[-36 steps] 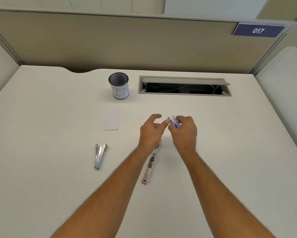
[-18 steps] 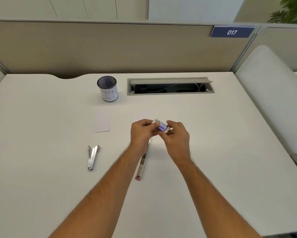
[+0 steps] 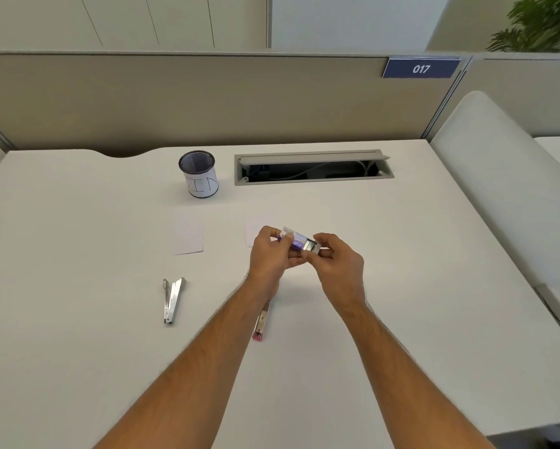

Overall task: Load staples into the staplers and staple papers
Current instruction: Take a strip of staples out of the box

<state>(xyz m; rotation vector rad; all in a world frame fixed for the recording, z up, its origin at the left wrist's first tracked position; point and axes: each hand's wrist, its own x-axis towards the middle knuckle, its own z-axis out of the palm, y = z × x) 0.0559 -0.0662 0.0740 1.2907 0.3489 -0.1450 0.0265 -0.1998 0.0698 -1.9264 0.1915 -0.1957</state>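
Your left hand [image 3: 270,259] and right hand [image 3: 338,264] meet above the middle of the white desk [image 3: 77,319], and together they hold a small staple box [image 3: 299,243]. Your left fingers pinch the purple-and-white sleeve at its 9 o'clock end; your right thumb and fingers are closed on the inner tray at its 3 o'clock end, where the tray sticks out of the sleeve and a row of silvery staples shows. Both hands are curled tight on the box, which tilts slightly, its left end farther from you.

Under your left wrist, toward 6 o'clock from the box, a slim stapler with a pink end [image 3: 261,324] lies flat on the desk, its far end hidden by your hand. Well apart at 8 o'clock lies a silver stapler [image 3: 172,299], its two arms spread open in a narrow V pointing away from you.

A small white paper slip [image 3: 188,236] lies at 9 o'clock from your hands. A second paper slip [image 3: 256,228] lies just behind your left hand, partly covered by it.

At 11 o'clock a black mesh pen cup [image 3: 200,176] with a white label stands upright. Beside it, at 12 o'clock, the grey cable hatch [image 3: 311,155] in the desk is open, with cables visible inside. A blue sign reading 017 [image 3: 420,69] hangs on the partition at 1 o'clock.
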